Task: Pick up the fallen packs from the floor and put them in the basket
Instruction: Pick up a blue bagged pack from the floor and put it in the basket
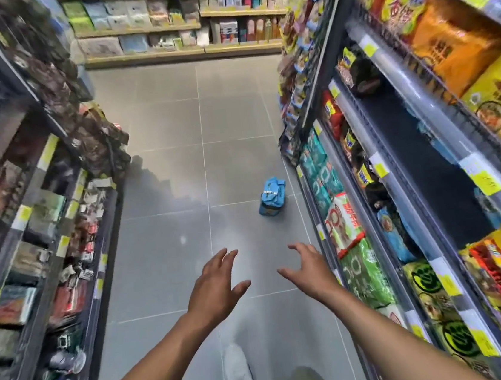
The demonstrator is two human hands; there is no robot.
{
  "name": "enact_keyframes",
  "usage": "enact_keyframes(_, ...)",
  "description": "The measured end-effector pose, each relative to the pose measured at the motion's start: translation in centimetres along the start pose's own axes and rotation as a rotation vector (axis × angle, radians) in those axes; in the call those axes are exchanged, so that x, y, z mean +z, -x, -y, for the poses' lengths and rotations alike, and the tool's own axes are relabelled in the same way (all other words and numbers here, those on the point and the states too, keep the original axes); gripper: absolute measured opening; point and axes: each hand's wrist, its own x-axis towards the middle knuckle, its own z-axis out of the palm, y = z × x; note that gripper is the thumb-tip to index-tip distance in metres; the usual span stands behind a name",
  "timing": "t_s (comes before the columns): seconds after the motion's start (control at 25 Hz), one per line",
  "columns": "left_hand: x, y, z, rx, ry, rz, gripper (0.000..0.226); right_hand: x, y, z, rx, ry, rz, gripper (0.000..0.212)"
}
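Grey tiled floor (167, 130) runs up the middle of a store aisle, pale grout lines, some glare.

Left shelves (27, 215): dark racks with small dark, red and white packets, blurred, labels unreadable. Right shelves (395, 154): bigger bags. Orange and yellow bags (452, 51) up top, green bags (365, 273) and a red-and-white bag (343, 223) on the lowest row near the floor. Yellow price tags (487, 181) on the shelf edges both sides.

End shelf (180, 19) across the far end of the aisle, wood-coloured boards, pastel boxes and bottles.

Both forearms reach forward from the bottom edge, bare, over the floor.

Left hand (214, 283): palm down, fingers spread and slightly bent, holding nothing, touching nothing. Right hand (309, 269): same, fingers spread and a bit clawed, empty. The hands are near each other with a gap of floor between them, thumbs pointing inward.

White shoe (237, 369) on the floor between the forearms, grey trouser legs at the bottom edge.

Blue pack (272, 196): on the floor, right of aisle centre, just beside the base of the right shelves, white strip across its top. It sits ahead of the hands, closer to the right one and well apart from both. Can't tell what's in it.
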Motion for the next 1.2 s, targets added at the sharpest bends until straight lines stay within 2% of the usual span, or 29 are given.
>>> enact_keyframes(0.24,-3.9,-12.7,0.5,0.078,-0.067,0.068,0.074,-2.1,-10.1,4.5,0.043,-0.032,-0.010,0.064)
enact_keyframes(0.48,-4.6,-28.4,-0.6,0.146,-0.127,0.130,0.073,-4.7,-23.5,3.9,0.126,-0.087,-0.023,0.066)
enact_keyframes(0.76,-3.9,-47.0,-0.3,0.197,-0.227,0.209,0.069,-5.4,-40.2,3.4,0.177,0.014,0.086,0.070)
enact_keyframes(0.96,2.2,-59.1,2.8,0.344,-0.339,0.355,0.068,-0.3,-49.0,0.4,0.287,-0.058,0.095,0.076)
enact_keyframes(1.08,9.1,-66.3,5.8,0.437,-0.382,0.473,0.071,5.2,-54.8,-3.9,0.369,-0.128,0.066,0.085)
enact_keyframes(1.2,17.0,-72.9,10.0,0.523,-0.422,0.547,0.070,12.0,-60.5,-8.7,0.381,-0.093,0.070,0.083)
